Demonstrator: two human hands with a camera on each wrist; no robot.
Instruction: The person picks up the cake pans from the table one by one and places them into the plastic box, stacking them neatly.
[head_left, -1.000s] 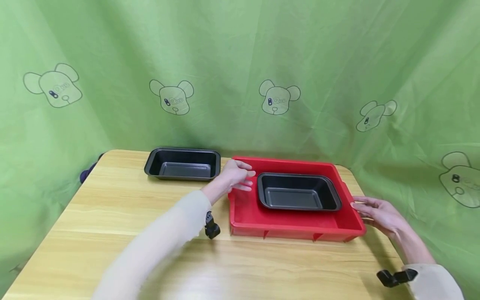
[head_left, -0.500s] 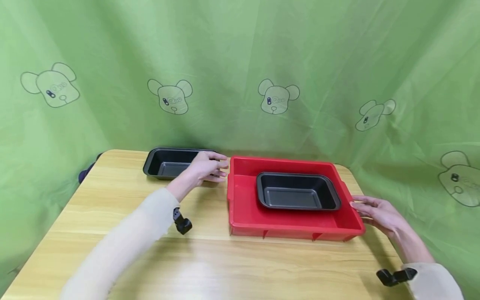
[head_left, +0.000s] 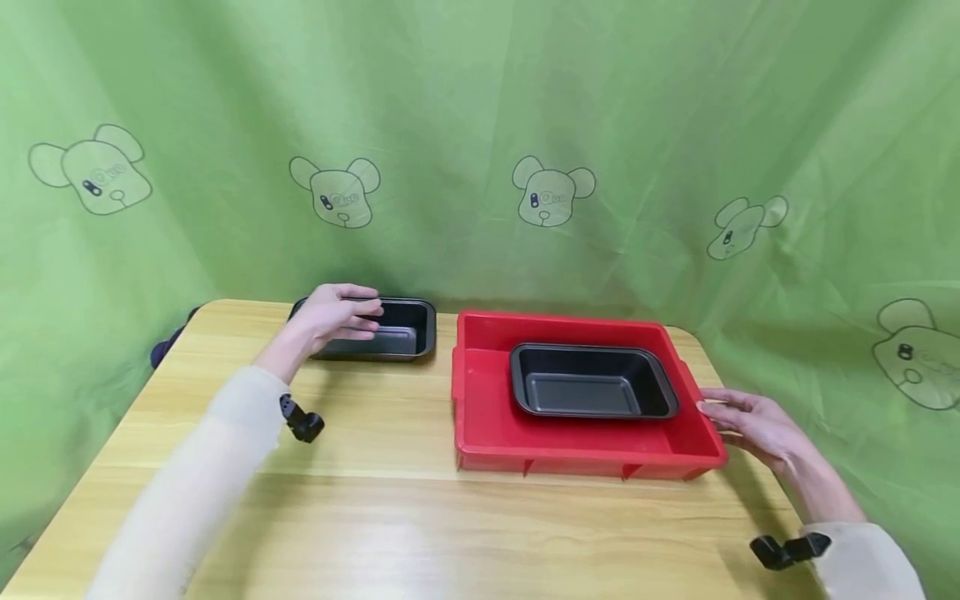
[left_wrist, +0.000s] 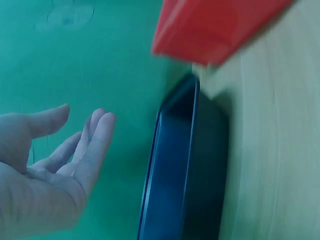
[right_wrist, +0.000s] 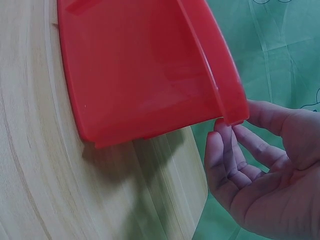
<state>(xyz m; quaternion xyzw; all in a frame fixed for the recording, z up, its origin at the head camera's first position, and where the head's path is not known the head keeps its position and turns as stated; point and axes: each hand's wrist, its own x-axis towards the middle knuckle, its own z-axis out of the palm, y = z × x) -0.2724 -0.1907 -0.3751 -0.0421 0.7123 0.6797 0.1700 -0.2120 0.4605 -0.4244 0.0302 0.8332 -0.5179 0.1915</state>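
My left hand [head_left: 333, 315] hovers over the left end of a black loaf pan [head_left: 411, 331] at the back left of the table. Its fingers are loosely spread and hold nothing; the left wrist view shows the hand [left_wrist: 55, 175] apart from the pan [left_wrist: 172, 165]. Part of that pan is hidden behind the hand. A second black loaf pan [head_left: 585, 392] lies inside a shallow red plastic bin [head_left: 487, 433]. At the bin's right end, my right hand [head_left: 761, 429] grips the rim. In the right wrist view, curled fingers [right_wrist: 215, 155] sit under the rim.
Light wooden table [head_left: 375, 517] carries both pans and the bin. A green curtain [head_left: 450, 100] with bear-head drawings hangs close behind and along the sides. Something dark [head_left: 168, 337] shows past the table's left edge.
My left hand has moved left, from over the red bin's left rim to above the left loaf pan. My right hand, the bin and both pans stay in place.
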